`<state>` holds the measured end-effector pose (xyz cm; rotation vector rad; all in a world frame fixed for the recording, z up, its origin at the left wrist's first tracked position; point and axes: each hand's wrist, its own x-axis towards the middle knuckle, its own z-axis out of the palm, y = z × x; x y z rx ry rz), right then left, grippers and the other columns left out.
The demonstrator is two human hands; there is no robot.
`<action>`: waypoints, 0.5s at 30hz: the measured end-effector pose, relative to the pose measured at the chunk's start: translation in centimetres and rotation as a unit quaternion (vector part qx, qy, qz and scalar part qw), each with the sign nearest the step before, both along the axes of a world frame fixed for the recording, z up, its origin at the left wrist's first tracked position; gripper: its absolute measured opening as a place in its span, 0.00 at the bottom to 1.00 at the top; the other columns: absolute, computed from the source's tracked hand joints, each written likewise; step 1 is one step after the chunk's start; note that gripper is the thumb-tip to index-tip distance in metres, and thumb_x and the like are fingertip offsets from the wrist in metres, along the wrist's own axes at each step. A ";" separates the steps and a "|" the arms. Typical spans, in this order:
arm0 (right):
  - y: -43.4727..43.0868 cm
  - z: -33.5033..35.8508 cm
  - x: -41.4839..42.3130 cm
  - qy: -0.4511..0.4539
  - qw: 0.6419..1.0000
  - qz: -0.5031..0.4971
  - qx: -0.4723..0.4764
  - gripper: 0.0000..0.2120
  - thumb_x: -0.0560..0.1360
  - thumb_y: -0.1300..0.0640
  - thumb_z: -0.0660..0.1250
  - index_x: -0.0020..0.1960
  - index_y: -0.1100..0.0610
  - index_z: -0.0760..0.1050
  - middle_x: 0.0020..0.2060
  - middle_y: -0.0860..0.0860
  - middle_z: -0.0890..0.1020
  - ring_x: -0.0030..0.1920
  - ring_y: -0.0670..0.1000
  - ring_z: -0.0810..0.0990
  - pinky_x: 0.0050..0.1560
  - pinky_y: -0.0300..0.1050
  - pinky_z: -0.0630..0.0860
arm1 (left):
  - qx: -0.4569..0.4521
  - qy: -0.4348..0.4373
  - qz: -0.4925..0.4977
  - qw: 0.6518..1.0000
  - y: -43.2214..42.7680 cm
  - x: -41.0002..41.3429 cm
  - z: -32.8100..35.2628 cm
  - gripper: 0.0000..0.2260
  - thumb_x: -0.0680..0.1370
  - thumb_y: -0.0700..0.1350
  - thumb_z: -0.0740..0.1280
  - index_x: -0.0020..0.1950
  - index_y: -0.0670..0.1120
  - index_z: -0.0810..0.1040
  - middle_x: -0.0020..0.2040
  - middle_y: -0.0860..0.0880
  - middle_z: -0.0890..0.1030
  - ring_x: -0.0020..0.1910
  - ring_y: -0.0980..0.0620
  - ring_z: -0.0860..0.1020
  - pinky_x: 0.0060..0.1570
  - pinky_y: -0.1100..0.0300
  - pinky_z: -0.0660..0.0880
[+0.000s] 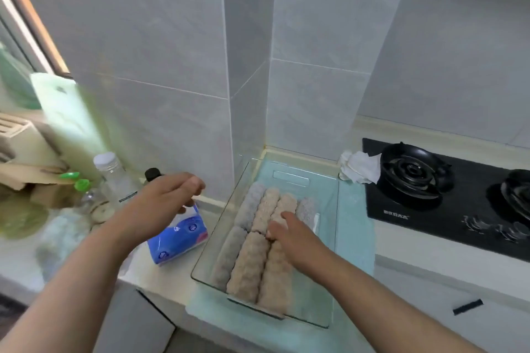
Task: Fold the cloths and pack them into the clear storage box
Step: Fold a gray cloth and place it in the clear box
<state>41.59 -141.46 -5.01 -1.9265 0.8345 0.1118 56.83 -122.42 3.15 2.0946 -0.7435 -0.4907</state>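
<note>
The clear storage box (329, 238) stands on a pale green mat at the counter's front edge. Inside it lie several rolled cloths in two rows, grey ones (229, 255) at the left and far right, beige ones (249, 264) in the middle. My right hand (289, 235) is inside the box, its fingers resting on a beige roll near the box's middle. My left hand (169, 198) hovers to the left of the box, above a blue tissue pack (177, 241), fingers loosely curled, holding nothing that I can see.
A black gas hob (447, 195) fills the right side, with a crumpled white paper (360, 167) at its left edge. Bottles (114, 178) and a knife block (20, 140) crowd the counter's left. A tiled wall corner juts out just behind the box.
</note>
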 end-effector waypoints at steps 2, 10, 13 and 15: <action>-0.3 2.5 -1.5 -0.095 0.994 0.049 -0.014 0.25 0.80 0.44 0.57 0.76 0.48 0.60 0.74 0.49 0.65 0.72 0.49 0.65 0.70 0.47 0.64 | -0.044 -0.006 0.075 0.996 1.7 -3.2 0.0 0.10 0.82 0.49 0.59 0.50 0.50 0.80 0.50 0.49 0.82 0.51 0.48 0.79 0.54 0.53 0.76; 5.0 7.6 -6.7 -0.242 0.937 0.238 -0.080 0.19 0.80 0.50 0.61 0.70 0.47 0.67 0.67 0.41 0.70 0.64 0.42 0.68 0.65 0.41 0.65 | -0.058 -0.069 0.285 0.954 13.2 -18.4 1.2 0.13 0.74 0.62 0.60 0.56 0.63 0.75 0.58 0.60 0.79 0.57 0.56 0.77 0.61 0.51 0.71; 10.2 8.3 -8.0 -0.245 0.923 0.291 -0.056 0.19 0.79 0.50 0.61 0.70 0.46 0.68 0.67 0.42 0.72 0.65 0.45 0.71 0.67 0.45 0.67 | -0.042 -0.082 0.365 0.926 18.9 -24.5 1.7 0.17 0.73 0.61 0.57 0.60 0.61 0.74 0.59 0.58 0.78 0.58 0.53 0.76 0.59 0.52 0.71; 14.5 8.9 -9.3 -0.249 0.904 0.343 -0.048 0.19 0.79 0.51 0.62 0.70 0.46 0.68 0.65 0.39 0.71 0.64 0.44 0.70 0.68 0.45 0.67 | -0.041 -0.089 0.421 0.902 22.8 -28.5 2.0 0.19 0.72 0.62 0.57 0.60 0.60 0.74 0.59 0.57 0.78 0.57 0.53 0.76 0.59 0.53 0.71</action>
